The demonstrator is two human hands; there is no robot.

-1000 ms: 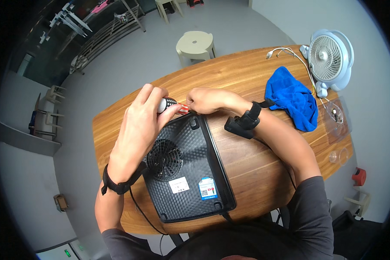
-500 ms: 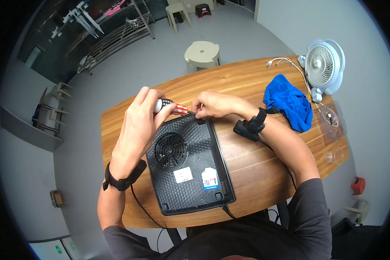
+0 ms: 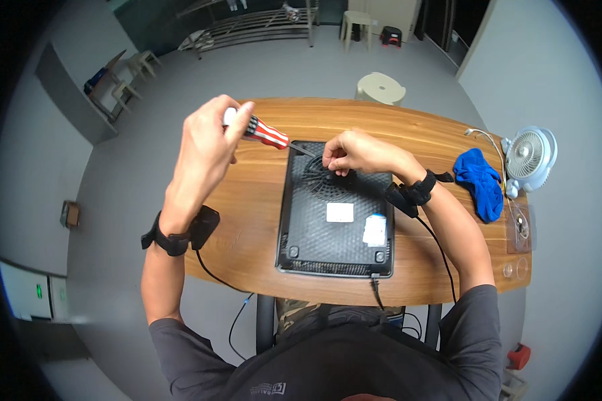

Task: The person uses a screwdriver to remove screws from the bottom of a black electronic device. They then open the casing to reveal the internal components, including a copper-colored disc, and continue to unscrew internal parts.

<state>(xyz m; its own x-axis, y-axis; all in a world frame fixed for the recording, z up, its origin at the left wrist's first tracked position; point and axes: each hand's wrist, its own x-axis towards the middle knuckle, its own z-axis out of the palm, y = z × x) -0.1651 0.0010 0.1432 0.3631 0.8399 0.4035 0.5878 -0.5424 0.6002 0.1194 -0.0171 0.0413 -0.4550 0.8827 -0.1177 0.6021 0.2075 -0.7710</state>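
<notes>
My left hand [image 3: 209, 144] is closed around the handle of a screwdriver [image 3: 269, 134] with red, white and black on its grip. Its metal shaft points right, over the far left part of a black induction cooker [image 3: 308, 220] lying underside up on the table. Above the cooker's round fan grille [image 3: 321, 187], my right hand [image 3: 364, 154] has its fingers pinched together close to the shaft's end. Whatever may be between those fingertips is too small to make out. The hand covers part of the grille and the cooker's far right corner.
A blue cloth [image 3: 478, 184] lies on the wooden table [image 3: 247, 247] at the right, beside a white fan [image 3: 532, 157]. A clear plastic box [image 3: 520, 227] and a small clear cup [image 3: 508, 270] are near the right edge. The cooker's black cord [image 3: 376, 294] hangs over the near edge.
Both hands have left the cooker's far right corner. My right hand is now over the fan grille, and the screwdriver has swung to the far left side. The head view has shifted and turned.
</notes>
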